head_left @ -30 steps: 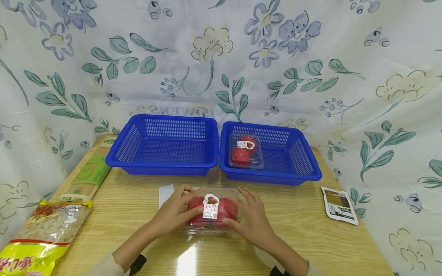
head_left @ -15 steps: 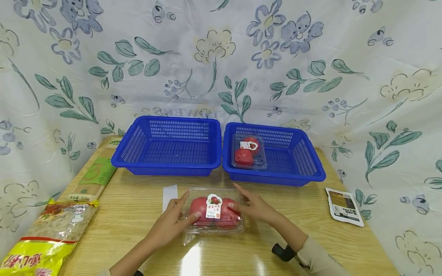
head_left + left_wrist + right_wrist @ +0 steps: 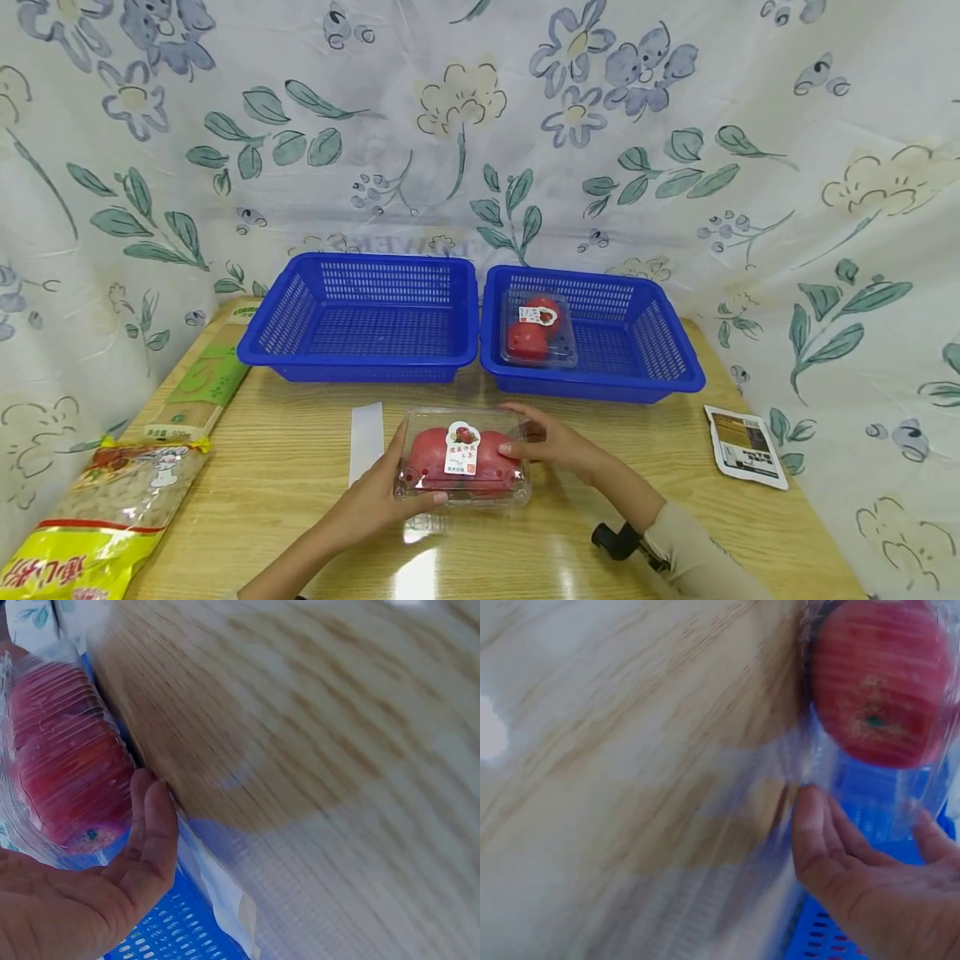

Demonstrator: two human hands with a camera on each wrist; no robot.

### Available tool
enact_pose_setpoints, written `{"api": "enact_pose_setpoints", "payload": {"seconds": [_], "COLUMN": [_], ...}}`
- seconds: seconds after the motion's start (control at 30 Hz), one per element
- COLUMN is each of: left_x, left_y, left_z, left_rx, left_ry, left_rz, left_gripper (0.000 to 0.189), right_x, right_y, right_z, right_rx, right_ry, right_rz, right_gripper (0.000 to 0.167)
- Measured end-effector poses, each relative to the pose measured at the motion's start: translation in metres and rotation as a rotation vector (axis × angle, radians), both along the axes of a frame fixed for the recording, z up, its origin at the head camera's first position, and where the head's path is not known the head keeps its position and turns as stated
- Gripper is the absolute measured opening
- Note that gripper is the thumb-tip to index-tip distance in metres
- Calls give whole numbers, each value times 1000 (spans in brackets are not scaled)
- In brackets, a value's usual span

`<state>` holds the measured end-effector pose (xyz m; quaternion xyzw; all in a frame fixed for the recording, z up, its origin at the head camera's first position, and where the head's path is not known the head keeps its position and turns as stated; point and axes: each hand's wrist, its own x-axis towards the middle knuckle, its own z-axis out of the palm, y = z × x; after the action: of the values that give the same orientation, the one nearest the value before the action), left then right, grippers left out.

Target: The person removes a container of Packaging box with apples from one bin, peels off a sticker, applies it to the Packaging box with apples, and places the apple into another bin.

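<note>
A clear plastic clamshell box (image 3: 465,483) with red, tomato-like fruit and a white label lies at the front middle of the table, in front of the baskets. My left hand (image 3: 386,496) holds its left end, thumb along the near edge and fingers at the far left side. At the right end, my right hand (image 3: 558,446) grips the box with the thumb over the top and the fingers at the far corner. Both wrist views show fingertips right at the box's lower edge. A second, similar box (image 3: 536,333) sits in the right blue basket (image 3: 592,387).
Another blue basket (image 3: 367,371) stands at the back left. A white paper strip (image 3: 366,437) lies by my left hand. On the left are a green-banded noodle pack (image 3: 198,379) and a yellow food bag (image 3: 105,517). A small white-edged pouch (image 3: 746,446) lies at the right.
My left thumb has slid from the top of the box to its near edge. The right hand has turned, its thumb moving from the near side to the top right. The box stays about where it was.
</note>
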<state>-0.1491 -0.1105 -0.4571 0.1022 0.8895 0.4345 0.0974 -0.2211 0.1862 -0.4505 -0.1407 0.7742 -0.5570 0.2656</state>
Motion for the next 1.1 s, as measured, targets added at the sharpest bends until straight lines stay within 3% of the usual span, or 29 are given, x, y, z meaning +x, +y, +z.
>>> {"api": "enact_pose_setpoints", "payload": {"seconds": [0.13, 0.37, 0.53, 0.83, 1.1], "left_x": [0, -2, -5, -10, -11], "left_y": [-1, -5, -9, -13, -21], "left_z": [-4, -11, -14, -15, -13], "left_rx": [21, 100, 130, 259, 365], "left_ry": [23, 35, 53, -17, -101], "left_rz": [-37, -119, -158, -196, -251], "left_gripper": [130, 138, 135, 133, 131], "right_x": [-4, -2, -1, 5, 17], "right_y": [5, 12, 15, 15, 9], "right_z": [-5, -16, -22, -25, -20], "right_rx": [-69, -239, -286, -295, -222], "right_ry": [-49, -140, -131, -116, 5], "right_rz": [62, 265, 335, 304, 227], "right_gripper": [80, 102, 111, 109, 110]}}
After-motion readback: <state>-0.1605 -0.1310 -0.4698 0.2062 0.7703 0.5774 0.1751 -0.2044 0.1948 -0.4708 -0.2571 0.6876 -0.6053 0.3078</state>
